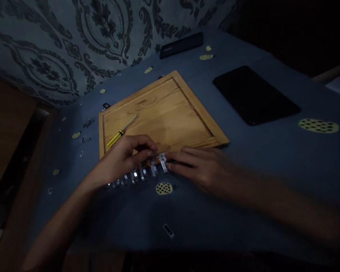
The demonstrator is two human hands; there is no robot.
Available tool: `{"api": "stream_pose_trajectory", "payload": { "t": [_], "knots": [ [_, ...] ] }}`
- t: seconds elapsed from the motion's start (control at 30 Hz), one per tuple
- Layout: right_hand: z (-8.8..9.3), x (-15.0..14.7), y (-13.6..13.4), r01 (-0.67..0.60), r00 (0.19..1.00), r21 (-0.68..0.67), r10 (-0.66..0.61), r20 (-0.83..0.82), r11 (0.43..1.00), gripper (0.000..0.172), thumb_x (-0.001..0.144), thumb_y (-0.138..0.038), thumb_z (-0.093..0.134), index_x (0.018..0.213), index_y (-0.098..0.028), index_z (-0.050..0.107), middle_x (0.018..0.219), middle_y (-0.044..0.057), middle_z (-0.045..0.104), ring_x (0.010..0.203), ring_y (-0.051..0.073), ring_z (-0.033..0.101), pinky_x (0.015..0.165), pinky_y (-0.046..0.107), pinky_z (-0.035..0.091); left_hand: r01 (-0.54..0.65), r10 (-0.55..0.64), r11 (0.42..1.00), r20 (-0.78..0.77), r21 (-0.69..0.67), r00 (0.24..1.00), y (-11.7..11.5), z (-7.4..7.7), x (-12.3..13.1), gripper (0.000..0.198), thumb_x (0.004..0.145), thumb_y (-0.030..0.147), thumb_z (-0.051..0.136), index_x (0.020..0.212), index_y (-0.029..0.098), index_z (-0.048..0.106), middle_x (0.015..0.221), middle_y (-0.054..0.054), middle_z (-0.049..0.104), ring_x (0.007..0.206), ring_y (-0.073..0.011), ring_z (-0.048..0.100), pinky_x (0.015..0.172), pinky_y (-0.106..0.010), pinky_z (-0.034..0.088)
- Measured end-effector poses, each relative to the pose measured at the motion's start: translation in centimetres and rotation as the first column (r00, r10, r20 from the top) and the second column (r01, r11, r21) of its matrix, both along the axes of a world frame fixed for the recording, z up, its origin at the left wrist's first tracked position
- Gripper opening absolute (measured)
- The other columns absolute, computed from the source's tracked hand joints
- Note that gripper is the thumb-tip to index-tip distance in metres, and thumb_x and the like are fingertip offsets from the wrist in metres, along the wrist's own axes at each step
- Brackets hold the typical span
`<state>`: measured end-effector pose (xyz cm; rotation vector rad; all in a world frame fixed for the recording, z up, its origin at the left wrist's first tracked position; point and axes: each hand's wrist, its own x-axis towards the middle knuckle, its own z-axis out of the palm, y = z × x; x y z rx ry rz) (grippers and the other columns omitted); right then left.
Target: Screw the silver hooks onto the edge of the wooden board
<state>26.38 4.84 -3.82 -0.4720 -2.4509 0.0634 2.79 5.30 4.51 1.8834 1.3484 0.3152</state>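
A row of small silver metal hooks on a bar (138,174) lies on the blue cloth just in front of a wooden tray (164,113). My left hand (124,156) is curled with its fingertips pinched at the upper end of that row. My right hand (204,166) lies low beside it, fingers pressed together against the row's right end near a bright metal piece (163,160). What each hand grips is partly hidden and blurred. A yellow-handled screwdriver (120,132) rests on the tray's left part.
A dark tablet (255,94) lies at the right, a black phone (181,44) at the far edge. Small metal bits (168,230) are scattered over the blue table cloth (272,158). A patterned fabric (73,45) hangs behind.
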Motion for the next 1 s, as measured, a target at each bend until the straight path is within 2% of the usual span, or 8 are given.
{"api": "stream_pose_trajectory", "payload": {
  "t": [0.13, 0.33, 0.57, 0.73, 1.0],
  "knots": [
    [0.52, 0.11, -0.04, 0.005, 0.997, -0.02, -0.004, 0.071, 1.0, 0.028, 0.094, -0.001, 0.049, 0.104, -0.013, 0.072, 0.107, 0.011, 0.077, 0.083, 0.02, 0.07, 0.058, 0.031, 0.058, 0.074, -0.074, 0.996, 0.006, -0.041, 0.997, 0.54, -0.19, 1.1, 0.013, 0.093, 0.022, 0.058, 0.093, 0.017, 0.07, 0.086, -0.002, 0.072, 0.078, -0.0143, 0.066, 0.071, -0.026, 0.049],
    [0.59, 0.15, -0.14, 0.003, 0.999, -0.019, -0.002, 0.049, 1.0, 0.027, 0.093, 0.0, 0.051, 0.104, -0.011, 0.073, 0.103, 0.01, 0.077, 0.081, 0.021, 0.069, 0.056, 0.031, 0.057, 0.119, -0.125, 0.989, -0.06, -0.093, 0.99, 0.63, -0.25, 1.2, 0.014, 0.092, 0.02, 0.056, 0.095, 0.018, 0.07, 0.088, -0.001, 0.072, 0.08, -0.0148, 0.065, 0.071, -0.026, 0.047],
    [0.33, 0.2, -0.21, 0.011, 0.994, -0.057, -0.005, 0.111, 0.998, 0.024, 0.095, -0.004, 0.054, 0.108, -0.013, 0.071, 0.109, 0.011, 0.075, 0.088, 0.019, 0.068, 0.064, 0.031, 0.058, 0.102, -0.112, 0.99, -0.098, -0.097, 0.989, 0.69, -0.4, 1.25, 0.014, 0.092, 0.022, 0.057, 0.095, 0.017, 0.069, 0.086, -0.001, 0.071, 0.077, -0.0146, 0.063, 0.069, -0.026, 0.046],
    [-0.12, 0.05, -0.16, 0.017, 0.999, -0.027, -0.016, 0.05, 0.999, 0.022, 0.095, -0.005, 0.055, 0.106, -0.014, 0.072, 0.108, 0.01, 0.076, 0.085, 0.019, 0.068, 0.059, 0.03, 0.055, 0.103, -0.112, 0.991, -0.112, -0.08, 0.987, 0.7, -0.59, 1.19, 0.013, 0.091, 0.019, 0.057, 0.096, 0.017, 0.069, 0.087, -0.002, 0.072, 0.079, -0.0151, 0.064, 0.071, -0.026, 0.047],
    [-0.11, -0.02, -0.21, 0.023, 0.998, -0.024, -0.021, 0.065, 0.999, 0.023, 0.095, -0.004, 0.055, 0.108, -0.014, 0.072, 0.111, 0.01, 0.075, 0.084, 0.018, 0.067, 0.058, 0.029, 0.053, 0.128, -0.135, 0.99, -0.131, -0.063, 0.982, 0.86, -0.58, 1.28, 0.013, 0.091, 0.019, 0.056, 0.094, 0.017, 0.069, 0.083, -0.001, 0.071, 0.075, -0.0144, 0.064, 0.067, -0.025, 0.046]
  ]
}}
